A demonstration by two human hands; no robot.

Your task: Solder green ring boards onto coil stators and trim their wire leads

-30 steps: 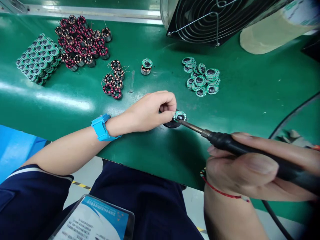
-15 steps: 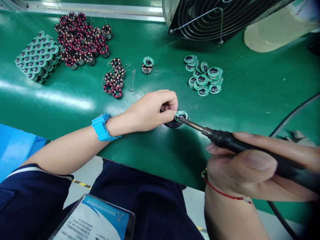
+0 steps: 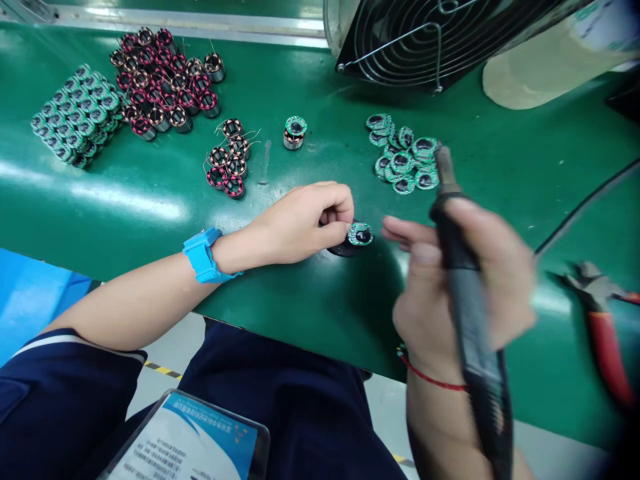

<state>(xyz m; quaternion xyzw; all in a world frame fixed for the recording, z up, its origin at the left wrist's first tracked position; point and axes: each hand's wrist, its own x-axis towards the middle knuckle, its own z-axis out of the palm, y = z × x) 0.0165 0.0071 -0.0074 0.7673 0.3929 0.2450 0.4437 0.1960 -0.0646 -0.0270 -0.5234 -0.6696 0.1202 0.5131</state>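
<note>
My left hand (image 3: 305, 223) is closed, thumb and forefinger pinching the edge of a small round green circuit board (image 3: 361, 234). That board sits over a dark round base (image 3: 343, 249), partly hidden by my fingers. In my right hand (image 3: 450, 280) is a black-handled soldering iron (image 3: 463, 287), its tip pointing up and away from the held board. The right hand is blurred, with a finger or two stretched out toward the board but apart from it.
Loose boards (image 3: 403, 160) lie beyond my hands. Wire-wound coils (image 3: 225, 160) and a larger coil cluster (image 3: 160, 83) stand left, beside stacked boards (image 3: 75, 117). One coil carries a board (image 3: 295, 127). A fan (image 3: 425, 40) stands behind; red-handled cutters (image 3: 603, 320) lie right.
My right hand has lifted the soldering iron off the board and swung its tip upward. The cutters have come into fuller view. My left hand has stayed on the board.
</note>
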